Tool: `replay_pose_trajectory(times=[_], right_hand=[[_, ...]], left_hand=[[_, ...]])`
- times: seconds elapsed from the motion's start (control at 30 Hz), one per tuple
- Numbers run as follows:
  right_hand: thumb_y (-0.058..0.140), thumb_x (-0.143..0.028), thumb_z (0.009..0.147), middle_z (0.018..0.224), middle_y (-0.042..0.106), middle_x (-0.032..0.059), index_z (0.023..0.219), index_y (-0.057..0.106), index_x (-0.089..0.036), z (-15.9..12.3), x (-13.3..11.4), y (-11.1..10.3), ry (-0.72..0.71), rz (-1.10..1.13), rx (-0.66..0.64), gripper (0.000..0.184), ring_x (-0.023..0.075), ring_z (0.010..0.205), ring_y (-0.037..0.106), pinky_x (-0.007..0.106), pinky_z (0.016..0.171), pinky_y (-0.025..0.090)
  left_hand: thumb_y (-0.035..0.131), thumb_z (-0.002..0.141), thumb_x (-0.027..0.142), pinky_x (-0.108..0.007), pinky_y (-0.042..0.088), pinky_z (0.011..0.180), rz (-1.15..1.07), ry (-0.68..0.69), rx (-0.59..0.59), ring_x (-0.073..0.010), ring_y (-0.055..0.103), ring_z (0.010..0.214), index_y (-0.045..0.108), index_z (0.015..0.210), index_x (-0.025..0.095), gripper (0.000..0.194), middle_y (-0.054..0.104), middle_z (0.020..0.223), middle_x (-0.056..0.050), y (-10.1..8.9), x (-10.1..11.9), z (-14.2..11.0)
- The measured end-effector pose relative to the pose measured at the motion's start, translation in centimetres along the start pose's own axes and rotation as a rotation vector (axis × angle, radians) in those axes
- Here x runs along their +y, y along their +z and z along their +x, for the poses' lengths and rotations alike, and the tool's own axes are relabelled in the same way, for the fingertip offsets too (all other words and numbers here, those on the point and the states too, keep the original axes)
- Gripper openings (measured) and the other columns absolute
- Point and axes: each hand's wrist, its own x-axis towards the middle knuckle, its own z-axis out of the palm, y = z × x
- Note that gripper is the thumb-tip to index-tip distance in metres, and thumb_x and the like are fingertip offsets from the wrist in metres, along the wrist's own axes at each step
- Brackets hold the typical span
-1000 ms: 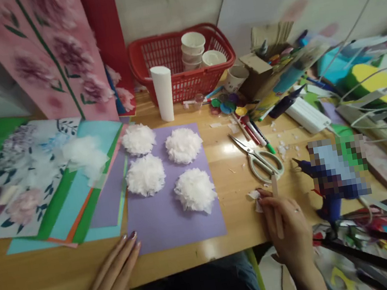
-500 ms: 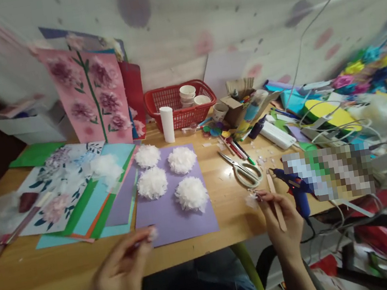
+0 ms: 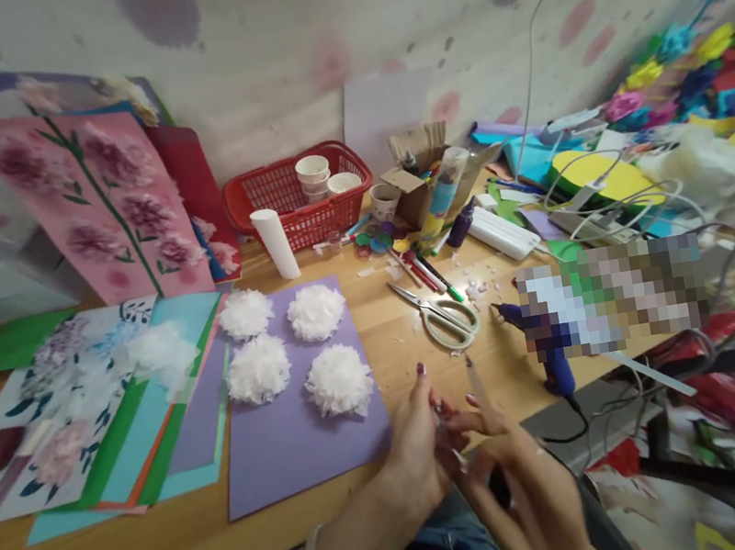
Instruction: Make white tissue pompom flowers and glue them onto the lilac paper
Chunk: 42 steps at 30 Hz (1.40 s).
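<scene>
My left hand (image 3: 415, 453), with a pale bracelet at the wrist, meets my right hand (image 3: 530, 486) just in front of the table edge. The left fingers are closed and blurred, and what is in them is hidden. A slim wooden stick (image 3: 474, 379) pokes up between my right fingers, while that hand's fingertips press against the left ones. Left of the hands, several white paper flowers (image 3: 340, 380) sit on a purple sheet (image 3: 300, 467). Scissors (image 3: 445, 318) lie just beyond the hands, and a blue glue gun (image 3: 550, 344) is to the right.
A red basket (image 3: 303, 222) with paper cups stands at the back beside a white roll (image 3: 275, 245). Coloured sheets (image 3: 134, 433) and a pink flower picture (image 3: 92, 207) are on the left. Markers (image 3: 429, 273), a white power strip (image 3: 504, 232) and tangled cables occupy the right.
My left hand has moved right, away from the purple sheet's front edge, to meet my right hand. The right hand has come lower and nearer to me. The view has turned right.
</scene>
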Motion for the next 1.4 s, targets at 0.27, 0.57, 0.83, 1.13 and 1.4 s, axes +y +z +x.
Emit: replay_pose_trajectory(times=[0.27, 0.57, 0.83, 1.13, 1.4], right_hand=[[0.057, -0.050, 0.092, 0.068, 0.057, 0.0016, 0.081, 0.052, -0.023, 2.6, 6.0, 2.4, 0.395, -0.460, 0.168, 0.029, 0.0226, 0.064, 0.056, 0.036, 0.060, 0.044], [0.049, -0.030, 0.097, 0.071, 0.060, 0.0018, 0.076, 0.047, -0.024, 2.4, 6.5, 2.8, 0.416, -0.312, 0.201, 0.022, 0.0205, 0.066, 0.057, 0.033, 0.063, 0.044], [0.049, -0.008, 0.090, 0.094, 0.072, 0.0046, 0.097, 0.057, -0.024, 0.8, -0.4, 0.3, 0.076, -0.099, -0.113, 0.019, 0.0204, 0.085, 0.068, 0.030, 0.070, 0.053], [0.051, -0.020, 0.095, 0.088, 0.070, 0.0065, 0.098, 0.061, -0.022, 2.9, 1.3, -0.1, 0.235, -0.081, -0.143, 0.011, 0.0216, 0.082, 0.067, 0.032, 0.071, 0.055], [0.050, -0.033, 0.096, 0.090, 0.070, 0.0082, 0.110, 0.064, -0.019, 1.9, 4.1, 0.7, 0.403, -0.229, -0.098, 0.023, 0.0226, 0.082, 0.067, 0.035, 0.075, 0.053]], left_hand=[[0.043, 0.099, 0.030, -0.018, 0.004, 0.033, 0.098, -0.149, -0.294, -0.0041, 0.006, 0.030, 0.017, 0.038, 0.019, 0.067, 0.014, 0.032, 0.007, -2.2, 1.6, 0.5], [0.052, 0.099, 0.030, -0.015, 0.008, 0.038, 0.221, -0.180, -0.185, -0.0040, 0.011, 0.036, 0.052, 0.074, 0.016, 0.028, 0.028, 0.043, 0.012, -3.0, 1.4, 0.7], [0.068, 0.085, 0.052, -0.018, 0.037, 0.050, 0.290, 0.012, -0.196, -0.0071, 0.047, 0.049, 0.058, 0.079, 0.015, 0.039, 0.054, 0.059, 0.004, -1.6, -0.4, 0.5], [0.051, 0.079, 0.079, -0.019, 0.021, 0.033, 0.808, 0.496, -0.185, -0.0066, 0.021, 0.032, 0.052, 0.076, 0.021, 0.058, 0.028, 0.040, 0.013, -5.0, 2.8, -1.2], [0.041, 0.091, 0.066, -0.018, 0.025, 0.043, 1.074, 0.575, -0.170, -0.0079, 0.029, 0.044, 0.053, 0.079, 0.020, 0.049, 0.033, 0.054, 0.008, -7.6, 7.1, -6.2]])
